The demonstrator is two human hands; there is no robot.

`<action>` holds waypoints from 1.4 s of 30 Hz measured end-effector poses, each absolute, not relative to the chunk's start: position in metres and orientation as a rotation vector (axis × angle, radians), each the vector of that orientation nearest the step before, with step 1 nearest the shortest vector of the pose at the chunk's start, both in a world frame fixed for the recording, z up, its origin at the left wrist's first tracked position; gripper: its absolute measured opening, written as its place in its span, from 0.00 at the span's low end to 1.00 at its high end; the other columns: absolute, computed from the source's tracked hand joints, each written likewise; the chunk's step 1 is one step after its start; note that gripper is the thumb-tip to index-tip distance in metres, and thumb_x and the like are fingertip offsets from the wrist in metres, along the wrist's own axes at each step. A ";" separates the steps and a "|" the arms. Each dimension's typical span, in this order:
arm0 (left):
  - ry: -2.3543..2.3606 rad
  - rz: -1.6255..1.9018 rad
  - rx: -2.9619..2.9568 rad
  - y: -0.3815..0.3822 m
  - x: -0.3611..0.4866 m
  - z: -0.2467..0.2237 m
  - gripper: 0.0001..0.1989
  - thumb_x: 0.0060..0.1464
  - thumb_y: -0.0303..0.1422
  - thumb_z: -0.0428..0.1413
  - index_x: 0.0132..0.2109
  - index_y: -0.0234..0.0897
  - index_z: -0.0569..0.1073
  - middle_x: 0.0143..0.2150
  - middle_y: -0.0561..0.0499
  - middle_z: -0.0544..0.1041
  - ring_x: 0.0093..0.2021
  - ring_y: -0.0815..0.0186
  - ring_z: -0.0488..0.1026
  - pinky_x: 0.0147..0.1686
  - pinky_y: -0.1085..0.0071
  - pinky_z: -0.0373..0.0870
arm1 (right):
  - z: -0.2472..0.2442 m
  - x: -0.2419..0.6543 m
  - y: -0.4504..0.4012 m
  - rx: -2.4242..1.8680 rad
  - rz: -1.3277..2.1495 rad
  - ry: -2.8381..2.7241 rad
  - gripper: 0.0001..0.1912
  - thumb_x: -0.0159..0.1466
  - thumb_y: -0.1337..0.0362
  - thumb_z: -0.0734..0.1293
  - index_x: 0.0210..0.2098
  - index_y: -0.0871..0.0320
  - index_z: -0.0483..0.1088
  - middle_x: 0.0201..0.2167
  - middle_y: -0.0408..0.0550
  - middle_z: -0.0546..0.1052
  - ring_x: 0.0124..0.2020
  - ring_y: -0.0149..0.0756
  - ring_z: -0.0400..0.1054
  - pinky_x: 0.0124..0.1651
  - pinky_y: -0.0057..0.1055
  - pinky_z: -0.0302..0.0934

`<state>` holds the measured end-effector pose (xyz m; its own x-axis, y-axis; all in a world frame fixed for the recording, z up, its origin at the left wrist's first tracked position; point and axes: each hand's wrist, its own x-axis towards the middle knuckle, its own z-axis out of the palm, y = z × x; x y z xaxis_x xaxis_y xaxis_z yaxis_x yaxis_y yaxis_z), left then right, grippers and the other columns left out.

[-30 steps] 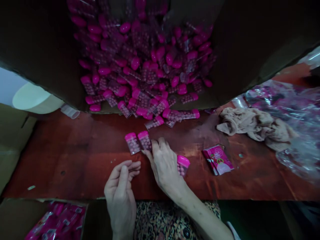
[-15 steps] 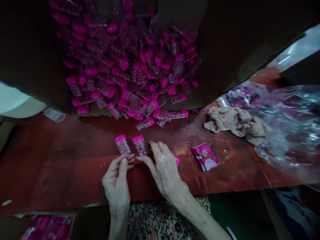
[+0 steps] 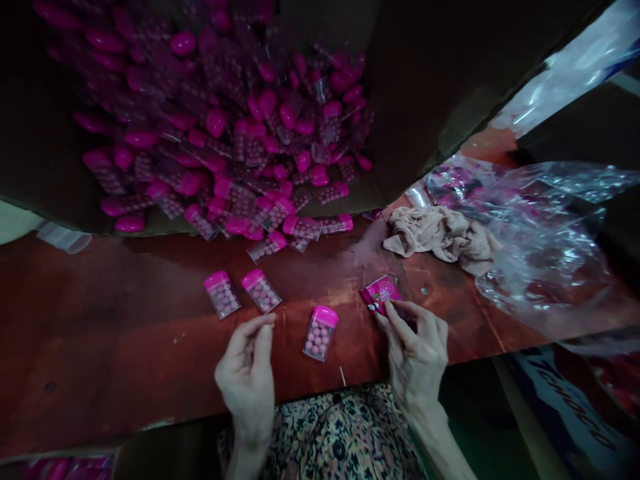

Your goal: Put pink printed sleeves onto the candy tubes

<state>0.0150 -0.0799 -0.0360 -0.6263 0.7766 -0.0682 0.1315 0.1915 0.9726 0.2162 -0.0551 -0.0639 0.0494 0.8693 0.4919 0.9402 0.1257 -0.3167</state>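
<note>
Right Hand Closed on the Pink Packet, Three Bottles Lay to Its Left

From where I stood, the pink packet (image 3: 381, 293) lay on the bench (image 3: 125, 347) just ahead and a little to the left of the person's right hand (image 3: 417, 353), much the nearer of the two. That hand pinched the packet's near edge between thumb and forefinger. The fingers covered part of it, so I could not tell its long axis; the bare left edge slanted from far left to near right.

The left hand (image 3: 250, 373) had its thumb and fingertips drawn together, with nothing visible between them. They sat just beside the base of the middle bottle (image 3: 261, 291); whether they touched it, I could not tell.

Between the hands the near bottle (image 3: 320, 333) lay flat, its pink cap pointing away from the person and its long axis leaning slightly right at the far end. The middle bottle and the left bottle (image 3: 223, 293) leaned the other way, caps to the far left. Beyond the packet lay a crumpled cloth (image 3: 440, 233), against a clear plastic bag (image 3: 540, 247).
</note>
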 end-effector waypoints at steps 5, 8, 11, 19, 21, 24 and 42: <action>1.786 1.191 1.729 -0.085 0.045 -0.045 0.19 0.48 0.29 0.60 0.49 0.37 0.71 0.50 0.42 0.73 0.52 0.54 0.67 0.51 0.54 0.65 | -0.065 0.214 -0.056 -1.625 -0.201 -1.800 0.07 0.62 0.70 0.65 0.37 0.57 0.74 0.30 0.50 0.75 0.33 0.39 0.65 0.36 0.37 0.64; 1.779 1.067 1.974 -0.081 0.054 -0.053 0.23 0.49 0.28 0.58 0.54 0.36 0.67 0.53 0.38 0.70 0.54 0.51 0.64 0.49 0.51 0.66 | -0.064 0.215 -0.056 -1.590 -0.206 -1.799 0.05 0.61 0.72 0.65 0.32 0.58 0.73 0.27 0.49 0.76 0.31 0.38 0.66 0.36 0.37 0.64; 1.858 1.050 2.011 -0.072 0.054 -0.057 0.19 0.52 0.26 0.54 0.52 0.37 0.68 0.50 0.38 0.72 0.51 0.52 0.65 0.47 0.51 0.67 | -0.063 0.215 -0.057 -1.581 -0.170 -1.773 0.04 0.60 0.71 0.66 0.29 0.58 0.73 0.26 0.48 0.75 0.29 0.37 0.66 0.34 0.35 0.64; 1.810 1.373 1.746 -0.057 0.050 -0.038 0.13 0.49 0.30 0.58 0.44 0.36 0.75 0.43 0.43 0.76 0.46 0.55 0.69 0.48 0.54 0.65 | -0.041 0.211 -0.060 -1.540 -0.098 -1.630 0.03 0.58 0.69 0.69 0.31 0.55 0.73 0.26 0.45 0.74 0.30 0.36 0.65 0.35 0.36 0.63; 1.648 1.378 1.475 -0.059 0.054 -0.027 0.11 0.48 0.33 0.60 0.41 0.37 0.76 0.39 0.46 0.78 0.41 0.59 0.71 0.43 0.61 0.67 | -0.032 0.201 -0.061 -1.473 -0.125 -1.648 0.06 0.57 0.72 0.70 0.32 0.54 0.74 0.27 0.45 0.75 0.32 0.36 0.65 0.36 0.36 0.63; 1.346 1.197 0.952 -0.058 0.060 -0.013 0.10 0.49 0.38 0.59 0.34 0.34 0.77 0.30 0.49 0.77 0.32 0.65 0.71 0.33 0.70 0.67 | -0.022 0.181 -0.062 -1.312 -0.114 -1.749 0.11 0.57 0.76 0.69 0.33 0.53 0.75 0.30 0.46 0.76 0.34 0.37 0.65 0.37 0.36 0.62; 1.159 1.421 0.277 -0.064 0.043 -0.011 0.05 0.43 0.31 0.64 0.29 0.34 0.79 0.23 0.55 0.74 0.27 0.73 0.68 0.31 0.78 0.65 | -0.008 0.142 -0.062 -1.330 1.145 -1.273 0.11 0.62 0.64 0.64 0.23 0.58 0.65 0.21 0.39 0.66 0.23 0.27 0.58 0.27 0.24 0.55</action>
